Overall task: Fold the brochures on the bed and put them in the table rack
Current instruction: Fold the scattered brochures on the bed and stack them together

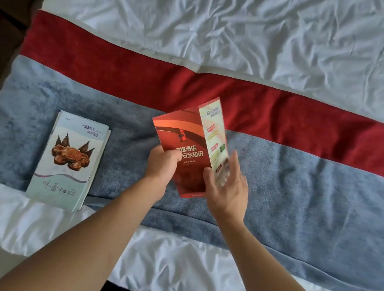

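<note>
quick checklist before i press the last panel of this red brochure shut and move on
1. Left hand has a firm grip on the red brochure: ok, fingers curled round its left edge.
2. Right hand placed on the pale inner panel: ok, open fingers touch its lower part.
3. Panel fully folded flat: not ok, it stands angled off the red cover.
4. Edges aligned: cannot tell, the panel is blurred.
5. Stack of crab brochures out of the way: ok, lying apart on the blue bed runner.
6. Table rack within reach: cannot tell, not in view.
</note>
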A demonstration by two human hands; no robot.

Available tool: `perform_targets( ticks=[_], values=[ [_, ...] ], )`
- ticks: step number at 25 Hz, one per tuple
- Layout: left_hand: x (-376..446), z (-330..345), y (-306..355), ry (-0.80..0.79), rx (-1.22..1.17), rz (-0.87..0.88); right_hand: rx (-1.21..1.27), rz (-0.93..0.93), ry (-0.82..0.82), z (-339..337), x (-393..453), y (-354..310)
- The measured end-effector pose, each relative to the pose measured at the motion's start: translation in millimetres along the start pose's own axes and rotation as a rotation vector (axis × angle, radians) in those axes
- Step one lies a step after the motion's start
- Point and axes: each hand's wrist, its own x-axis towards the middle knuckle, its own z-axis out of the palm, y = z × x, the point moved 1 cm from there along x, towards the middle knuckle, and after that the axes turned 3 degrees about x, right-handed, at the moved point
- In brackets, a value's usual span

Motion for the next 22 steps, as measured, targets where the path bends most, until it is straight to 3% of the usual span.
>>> perform_targets(
  ticks=[5, 9, 16, 22],
  values=[
    [-3.9, 2.0, 2.4, -0.051, 0.11, 0.11, 0.096, -0.004, -0.011, 6.2, -4.0, -23.4],
    [-4.5, 5.3, 0.4, 0.073, 0.232, 0.239, 0.207, 0.048, -0.027, 9.9, -1.8, -34.2],
    [-0.6, -6.4, -8.3, 0.098, 0.155, 0.133, 0.207, 0.132, -0.068, 11.9, -4.5, -24.4],
    [-8.0, -27.0, -13.7, 0.119, 0.473, 0.533, -0.071, -0.046, -0.189, 19.8, -16.1, -18.3]
  ],
)
